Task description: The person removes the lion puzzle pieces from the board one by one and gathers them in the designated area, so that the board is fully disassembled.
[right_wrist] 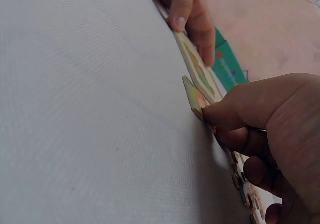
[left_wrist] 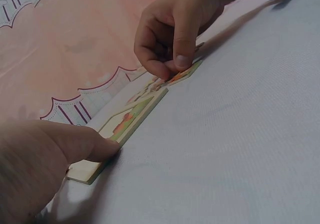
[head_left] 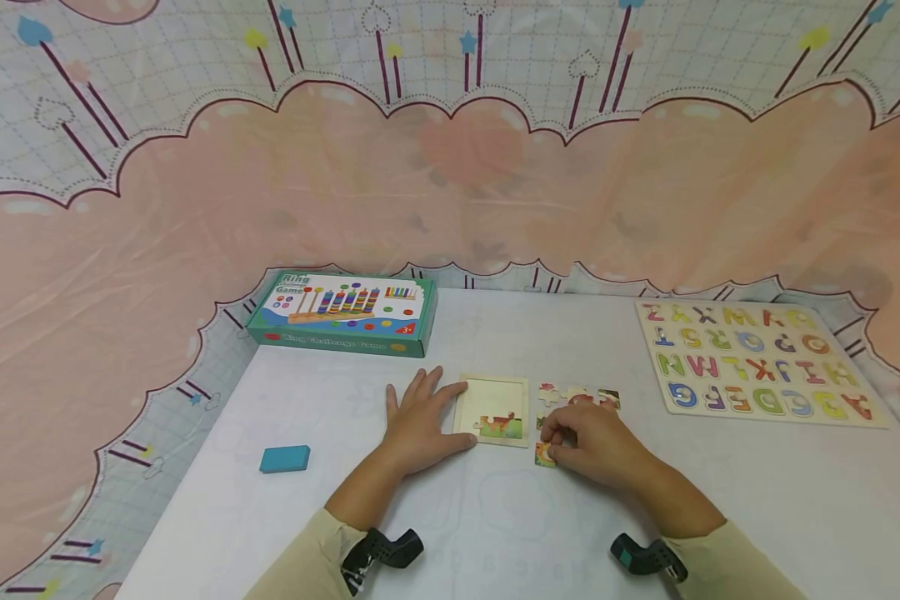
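A small square wooden puzzle tray (head_left: 492,393) lies in front of me, with joined picture pieces (head_left: 504,427) along its lower part. My left hand (head_left: 417,427) is spread flat beside it, its thumb and index finger touching the tray's left edge. Just right of the tray, my right hand (head_left: 598,443) pinches a puzzle piece (right_wrist: 194,97) between thumb and fingers. That piece looks slightly tilted in the right wrist view, partly covered by the thumb. More loose puzzle pieces (head_left: 551,395) lie beyond the right hand, which hides some of them.
A green ring game box (head_left: 341,312) sits at the back left. Closer on the left is a blue block (head_left: 284,459). An alphabet board (head_left: 757,358) with colourful letters lies at the back right. Patterned cloth (head_left: 450,192) hangs behind the white table (head_left: 495,525).
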Demonstrator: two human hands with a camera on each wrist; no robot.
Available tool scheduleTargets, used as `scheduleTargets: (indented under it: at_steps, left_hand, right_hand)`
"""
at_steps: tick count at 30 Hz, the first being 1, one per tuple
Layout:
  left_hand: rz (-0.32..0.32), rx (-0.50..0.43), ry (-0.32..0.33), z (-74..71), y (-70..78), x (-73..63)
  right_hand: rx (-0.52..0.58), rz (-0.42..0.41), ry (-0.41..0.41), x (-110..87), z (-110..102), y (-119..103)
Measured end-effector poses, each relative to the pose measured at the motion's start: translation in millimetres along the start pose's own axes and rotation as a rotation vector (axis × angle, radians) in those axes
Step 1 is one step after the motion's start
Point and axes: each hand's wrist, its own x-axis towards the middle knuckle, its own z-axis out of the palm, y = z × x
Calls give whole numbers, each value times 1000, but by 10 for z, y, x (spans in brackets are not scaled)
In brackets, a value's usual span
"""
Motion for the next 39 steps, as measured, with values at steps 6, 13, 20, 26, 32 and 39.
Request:
scheduleTargets:
  at_steps: [6, 13, 20, 26, 32, 39]
  left_hand:
    - [11, 1, -2, -9, 2, -11]
    - [29, 9, -15, -9, -11, -18]
    - [47, -16, -8, -5, 19, -7]
    - [70, -2, -18, 24, 56, 30]
    - [84, 23, -22, 33, 71, 38]
    - [79, 27, -27, 20, 98, 33]
  right_hand:
    - [19, -24, 19, 4, -42, 10]
    - [93, -64, -25, 71, -144, -36]
    - [76, -114, -95, 231, -179, -111]
    - [77, -180, -134, 428, -117, -188]
    - [68, -209, -164, 637, -19, -301]
    - [-23, -157, -210, 748, 84, -411]
